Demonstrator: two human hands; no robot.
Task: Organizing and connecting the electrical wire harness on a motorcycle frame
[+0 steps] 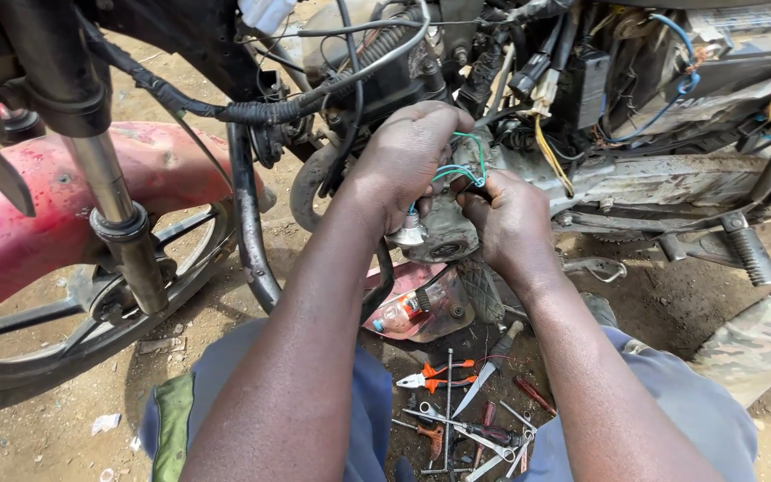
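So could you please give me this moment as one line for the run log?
left hand: on green wires | right hand: pinching same wires | engine: behind hands | pliers: on ground

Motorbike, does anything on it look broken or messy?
Yes. The motorbike has its side open, so loose wires hang out in a tangle. Both hands, left hand and right hand, pinch thin green wires. The red mudguard looks scuffed, and tools lie scattered on the dirt.

hanging cables (350,80) crowd engine (443,234) — open ground (46,428) left
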